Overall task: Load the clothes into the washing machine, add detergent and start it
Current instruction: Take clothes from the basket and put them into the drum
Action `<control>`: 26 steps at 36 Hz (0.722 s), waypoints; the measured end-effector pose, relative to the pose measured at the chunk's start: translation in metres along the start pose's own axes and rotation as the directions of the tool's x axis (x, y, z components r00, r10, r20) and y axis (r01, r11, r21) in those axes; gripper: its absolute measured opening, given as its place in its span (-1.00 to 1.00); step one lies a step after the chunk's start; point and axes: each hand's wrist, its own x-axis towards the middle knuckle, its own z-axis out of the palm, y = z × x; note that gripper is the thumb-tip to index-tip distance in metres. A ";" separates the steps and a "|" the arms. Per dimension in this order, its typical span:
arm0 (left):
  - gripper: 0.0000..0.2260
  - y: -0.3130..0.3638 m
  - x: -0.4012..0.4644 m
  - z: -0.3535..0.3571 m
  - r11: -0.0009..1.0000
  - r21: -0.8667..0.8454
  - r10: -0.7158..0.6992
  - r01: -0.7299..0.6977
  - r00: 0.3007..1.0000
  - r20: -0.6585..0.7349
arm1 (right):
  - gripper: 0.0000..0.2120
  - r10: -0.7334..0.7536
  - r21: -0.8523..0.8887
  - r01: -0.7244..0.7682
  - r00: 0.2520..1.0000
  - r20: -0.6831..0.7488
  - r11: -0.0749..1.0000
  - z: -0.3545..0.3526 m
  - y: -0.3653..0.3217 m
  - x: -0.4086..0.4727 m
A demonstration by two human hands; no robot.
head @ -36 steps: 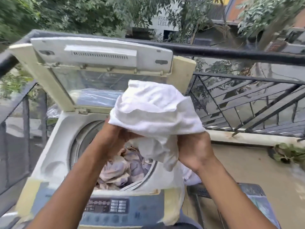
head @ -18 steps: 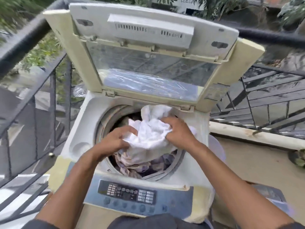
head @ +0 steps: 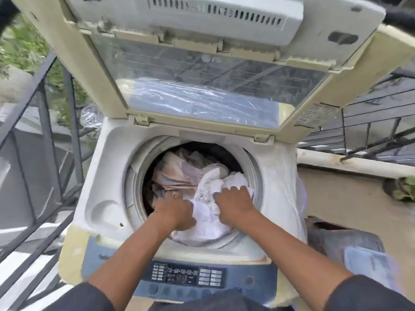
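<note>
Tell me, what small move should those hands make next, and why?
Probably push the white cloth deeper into the drum. Both the left hand and right hand press on it, yet its near edge lies against the drum's front rim rather than down among the other clothes.

I see bare forearms from five and seven o'clock, short dark fabric sleeves (head: 368, 295) at my elbows.

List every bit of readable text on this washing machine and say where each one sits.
"LG", seen mirrored: on the glass lid.
"88"-like digits, blurred: on the control panel display.
Word starting "Tw", cut off by the arm: panel's left end.
Button labels: too small to read.
Sticker on the lid's right frame: too blurred to read.
</note>
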 end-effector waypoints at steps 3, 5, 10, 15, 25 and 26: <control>-0.66 0.002 0.002 -0.009 0.998 -0.007 0.066 -0.067 0.997 -0.036 | -0.69 -0.008 0.212 0.048 0.982 -0.188 0.976 -0.003 -0.011 -0.004; -0.64 0.006 0.005 -0.013 0.992 -0.043 0.124 -0.120 0.985 0.116 | -0.86 -0.014 0.267 0.047 0.992 -0.125 0.963 -0.001 -0.016 -0.004; -0.48 0.012 0.044 0.015 0.991 -0.064 0.129 -0.114 0.924 0.360 | -0.59 -0.038 0.093 0.020 0.979 0.201 0.995 0.029 -0.016 0.013; -0.38 0.013 0.071 0.052 0.990 -0.091 0.137 -0.106 0.878 0.459 | -0.41 -0.011 0.055 -0.016 0.889 0.457 0.998 0.061 -0.007 0.040; -0.73 0.016 0.056 0.036 0.905 -0.426 0.127 -0.020 0.966 0.224 | -0.56 -0.123 0.288 -0.001 0.903 0.411 0.958 0.022 0.005 0.028; -0.77 0.012 0.054 0.031 0.895 -0.443 0.139 -0.047 0.974 0.178 | -0.60 -0.116 0.353 -0.012 0.933 0.340 0.936 0.015 0.009 0.021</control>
